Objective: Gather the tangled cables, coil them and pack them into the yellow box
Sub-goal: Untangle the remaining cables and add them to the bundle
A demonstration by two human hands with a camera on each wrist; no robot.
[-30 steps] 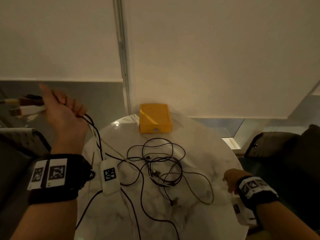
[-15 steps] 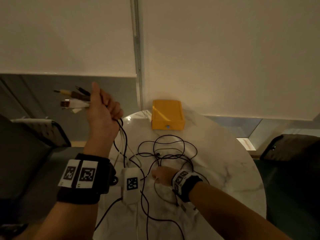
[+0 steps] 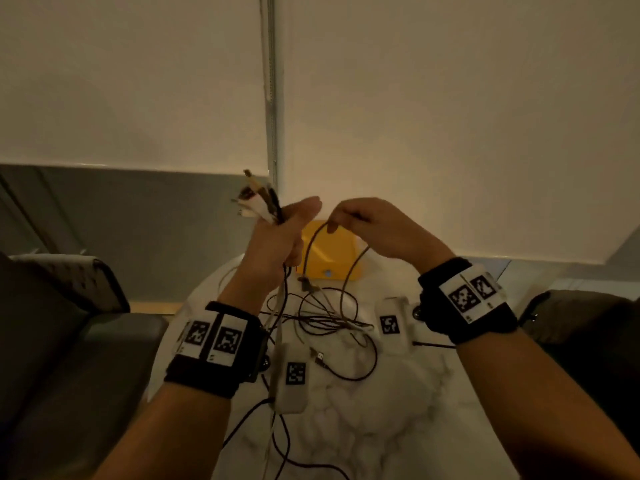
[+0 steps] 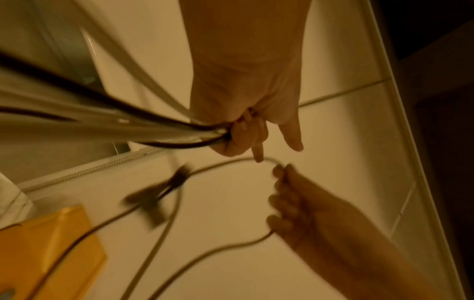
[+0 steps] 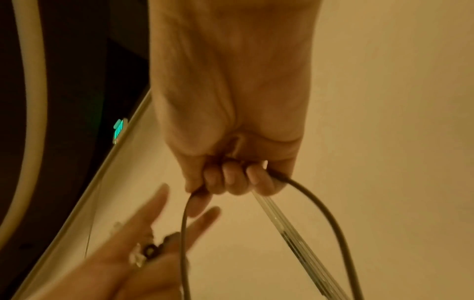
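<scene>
Dark thin cables (image 3: pixel 322 317) tangled, left hand (image 3: pixel 277 244) gripping plug ends, right hand (image 3: pixel 374 226) pinching one loop

1. No words, brand names or numbers can be read in any view.
2. The black left wristband (image 3: pixel 214 348) carries two white tags printed with black-and-white square code patterns.
3. The right wristband (image 3: pixel 465 299) carries two similar tags.
4. Two white devices, left (image 3: pixel 292 379) and right (image 3: pixel 393 327), hang above the tabletop (image 3: pixel 398 427), each showing one such code square.
</scene>
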